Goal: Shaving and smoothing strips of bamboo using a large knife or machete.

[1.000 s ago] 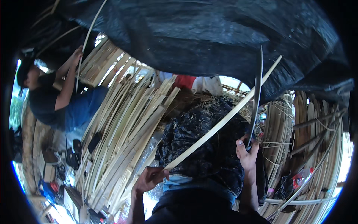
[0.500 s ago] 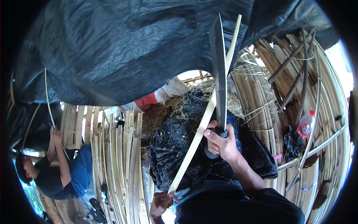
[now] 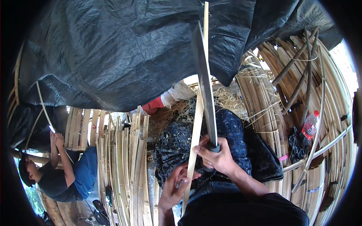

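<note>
My right hand (image 3: 215,155) is closed round the dark handle of a long machete (image 3: 206,90), its blade pointing up and away. Beside the blade runs a pale bamboo strip (image 3: 197,128), crossing behind it higher up; my right thumb touches the strip. Lower down, my left hand (image 3: 176,185) is loosely curled about the strip, with a fingertip showing past its right edge. The strip's lower end reaches down near my waist. Under both hands, a dark patterned cloth (image 3: 230,132) sprinkled with shavings covers my lap.
A black tarp (image 3: 132,56) hangs ahead. Upright bamboo slats (image 3: 120,162) stand at left, near a seated person (image 3: 62,173) handling a thin strip. To the right are more slats (image 3: 260,101), crossed poles (image 3: 298,84) and a red-capped plastic bottle (image 3: 310,124). Shavings (image 3: 228,98) lie beyond my lap.
The machete and strip have swung left and now stand more upright. My left hand has moved up and right along the strip, closer to my right hand.
</note>
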Available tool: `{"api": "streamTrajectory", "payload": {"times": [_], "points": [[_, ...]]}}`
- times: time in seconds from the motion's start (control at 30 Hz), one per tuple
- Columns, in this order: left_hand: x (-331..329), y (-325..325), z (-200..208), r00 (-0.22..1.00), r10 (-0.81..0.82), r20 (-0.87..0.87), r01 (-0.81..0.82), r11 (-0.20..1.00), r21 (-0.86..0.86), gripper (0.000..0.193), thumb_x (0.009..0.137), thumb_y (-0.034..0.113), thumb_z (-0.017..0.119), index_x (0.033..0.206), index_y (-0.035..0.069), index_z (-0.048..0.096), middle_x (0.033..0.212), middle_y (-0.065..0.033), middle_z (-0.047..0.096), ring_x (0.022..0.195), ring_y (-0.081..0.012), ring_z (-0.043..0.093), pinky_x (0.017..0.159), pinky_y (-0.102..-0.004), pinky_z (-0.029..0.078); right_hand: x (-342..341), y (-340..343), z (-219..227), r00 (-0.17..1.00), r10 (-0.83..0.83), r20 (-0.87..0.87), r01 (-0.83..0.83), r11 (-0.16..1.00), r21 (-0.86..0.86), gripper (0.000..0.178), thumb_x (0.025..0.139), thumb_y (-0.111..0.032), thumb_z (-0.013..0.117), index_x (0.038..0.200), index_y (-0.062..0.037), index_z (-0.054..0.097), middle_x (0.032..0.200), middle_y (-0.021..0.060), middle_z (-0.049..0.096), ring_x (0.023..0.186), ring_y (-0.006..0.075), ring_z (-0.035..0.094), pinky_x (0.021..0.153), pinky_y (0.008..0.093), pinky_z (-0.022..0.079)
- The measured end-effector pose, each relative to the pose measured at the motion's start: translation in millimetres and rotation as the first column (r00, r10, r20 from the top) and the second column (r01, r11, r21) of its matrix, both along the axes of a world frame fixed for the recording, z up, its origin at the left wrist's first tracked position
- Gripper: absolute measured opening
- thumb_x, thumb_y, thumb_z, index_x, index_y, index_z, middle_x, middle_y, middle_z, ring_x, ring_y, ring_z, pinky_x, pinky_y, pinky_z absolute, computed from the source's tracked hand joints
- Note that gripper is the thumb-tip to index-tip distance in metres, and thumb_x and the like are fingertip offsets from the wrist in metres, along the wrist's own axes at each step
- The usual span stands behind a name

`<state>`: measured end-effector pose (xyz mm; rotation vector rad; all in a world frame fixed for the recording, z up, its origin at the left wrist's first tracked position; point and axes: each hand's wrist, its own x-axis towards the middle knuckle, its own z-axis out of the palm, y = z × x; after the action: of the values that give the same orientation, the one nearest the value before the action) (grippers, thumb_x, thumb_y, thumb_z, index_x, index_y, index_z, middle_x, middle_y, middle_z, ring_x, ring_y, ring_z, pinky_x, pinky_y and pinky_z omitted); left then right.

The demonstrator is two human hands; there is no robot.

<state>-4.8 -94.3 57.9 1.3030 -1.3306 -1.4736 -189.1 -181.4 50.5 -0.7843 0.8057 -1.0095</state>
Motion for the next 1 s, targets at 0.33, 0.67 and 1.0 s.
{"api": "streamTrajectory", "payload": {"times": [0.33,0.67,1.0], "points": [[-23.5,10.8,-5.5,0.982,0.188,-0.035,-0.178,0.966,0.188,0.038,0.111,0.033,0.040,0.089,0.006,0.055,0.064,0.0058,0.039,0.054,-0.0024,0.034,0.050,-0.0217,0.026,-21.7,5.0,-14.5,0.515,-0.410,-0.753,-0.356,0.697,-0.623,0.054,0.089,-0.059,0.067,0.094,-0.0053,0.069,0.057,0.0095,0.062,0.050,0.0286,0.064,0.049,0.0373,0.050],[-13.2,41.3,-13.4,0.929,0.308,0.204,-0.328,0.941,0.076,0.039,0.110,0.029,0.042,0.083,0.004,0.053,0.061,0.0023,0.042,0.054,-0.0049,0.037,0.049,-0.0249,0.029,-37.6,-10.5,4.8,0.270,-0.610,-0.745,-0.636,0.468,-0.613,0.059,0.086,-0.067,0.065,0.073,-0.0101,0.059,0.055,0.0034,0.061,0.041,0.0192,0.061,0.036,0.0331,0.042],[-6.9,53.3,-15.8,0.922,0.285,0.263,-0.328,0.934,0.138,0.040,0.110,0.028,0.043,0.083,0.001,0.055,0.062,-0.0008,0.045,0.056,-0.0076,0.040,0.051,-0.0277,0.032,-49.5,-24.2,-2.2,0.154,-0.662,-0.734,-0.488,0.595,-0.639,0.056,0.088,-0.063,0.066,0.081,-0.0075,0.065,0.051,0.0087,0.060,0.040,0.0260,0.061,0.038,0.0370,0.046]]}}
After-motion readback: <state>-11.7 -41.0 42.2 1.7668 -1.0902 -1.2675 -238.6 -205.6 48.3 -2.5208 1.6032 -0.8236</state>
